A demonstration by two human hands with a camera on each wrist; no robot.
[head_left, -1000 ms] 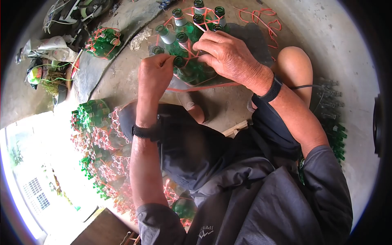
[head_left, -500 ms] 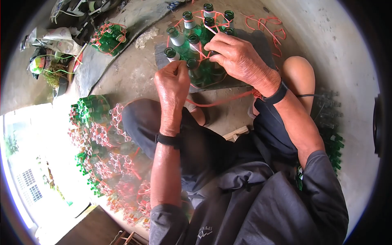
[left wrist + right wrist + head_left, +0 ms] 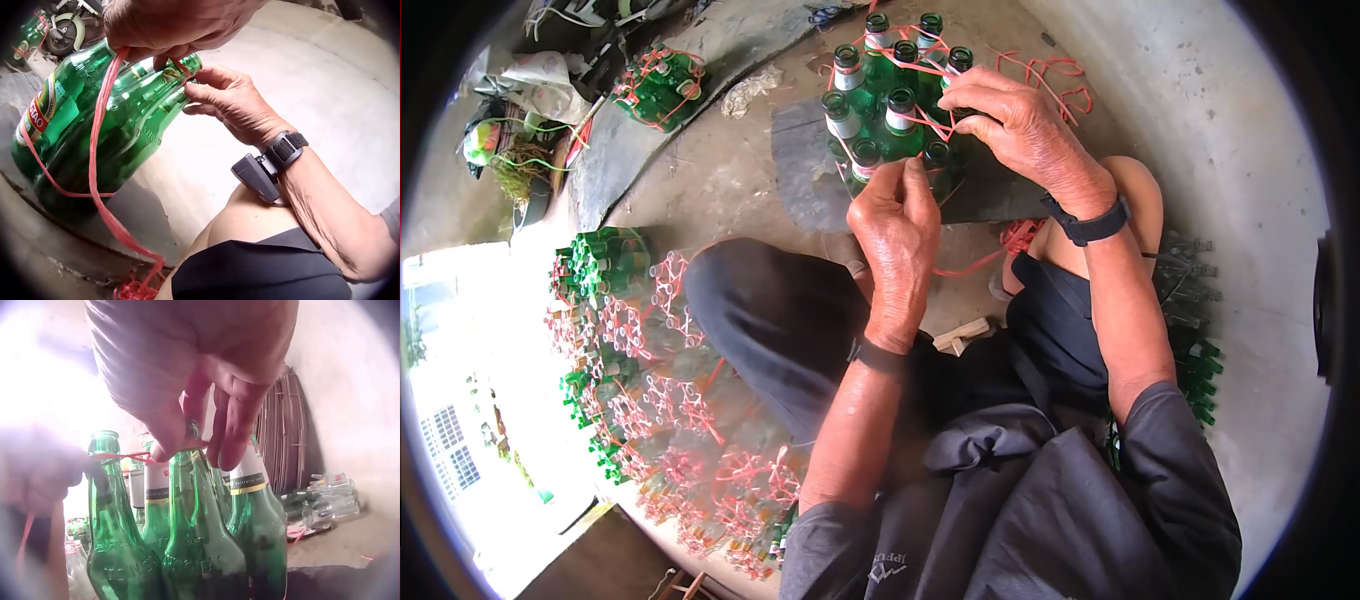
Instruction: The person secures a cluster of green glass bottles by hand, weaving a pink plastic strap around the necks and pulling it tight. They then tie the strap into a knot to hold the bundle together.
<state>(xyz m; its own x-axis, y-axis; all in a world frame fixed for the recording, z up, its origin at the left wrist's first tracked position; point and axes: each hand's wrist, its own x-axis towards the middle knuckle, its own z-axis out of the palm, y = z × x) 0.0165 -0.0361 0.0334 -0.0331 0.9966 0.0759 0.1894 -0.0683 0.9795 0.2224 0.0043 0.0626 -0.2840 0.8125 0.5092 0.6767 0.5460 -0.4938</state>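
Note:
Several green bottles stand upright in a tight cluster, with red twine looped round and between their necks. The left hand pinches the twine at the near side of the cluster; in the left wrist view a red strand hangs from this hand. At the right side, the right hand pinches twine by a bottle neck, its fingers bent. From the right wrist view, the fingers of the right hand come down round the neck of a front bottle, partly hiding it.
Another tied bundle of green bottles stands at the upper left. Many tied bottles fill the left side. Loose red twine lies behind the cluster, and a twine heap is near the right knee. More bottles line the right wall.
The left hand has moved right along the near side of the cluster, beneath the front bottle. The right hand has shifted right to another neck, still pinching twine.

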